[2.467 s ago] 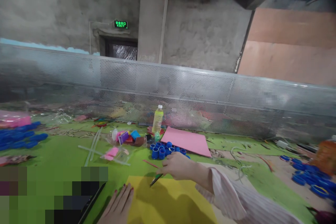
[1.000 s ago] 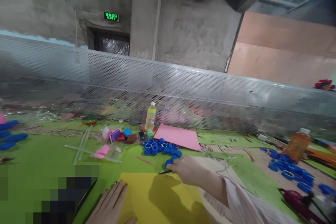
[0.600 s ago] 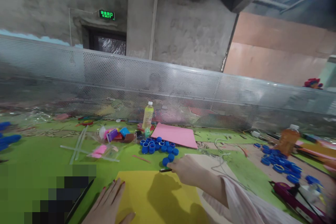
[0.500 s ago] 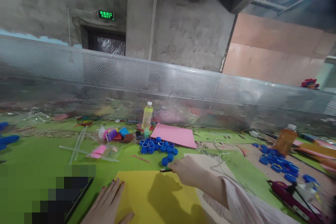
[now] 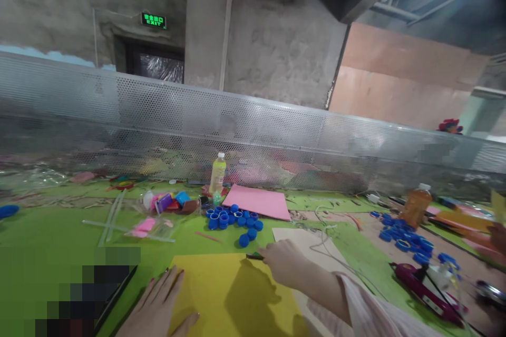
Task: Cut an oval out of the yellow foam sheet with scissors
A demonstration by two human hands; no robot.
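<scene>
A yellow sheet [image 5: 209, 295] lies on the green table surface in front of me. My left hand [image 5: 158, 300] rests flat on its left edge, fingers spread. Over the sheet's upper right corner, my right hand [image 5: 282, 260] is closed on a dark, slim tool [image 5: 254, 256] whose end points left; the hand hides the rest of it. A cream sheet [image 5: 298, 237] lies partly under my right forearm. Just beyond the yellow sheet are blue bottle caps [image 5: 244, 240] and a pink sheet [image 5: 259, 201].
A yellow drink bottle [image 5: 217, 175] stands behind the caps. To the right are an amber bottle [image 5: 417, 206], more blue caps [image 5: 403, 245] and a maroon glue gun [image 5: 422, 289] with a cord. Clear sticks [image 5: 110, 218] lie left. A perforated metal barrier [image 5: 276, 137] runs behind.
My right hand and the dark tool have shifted slightly right along the yellow sheet's top edge. The whole view has turned a little to the right. My left hand stays flat on the sheet.
</scene>
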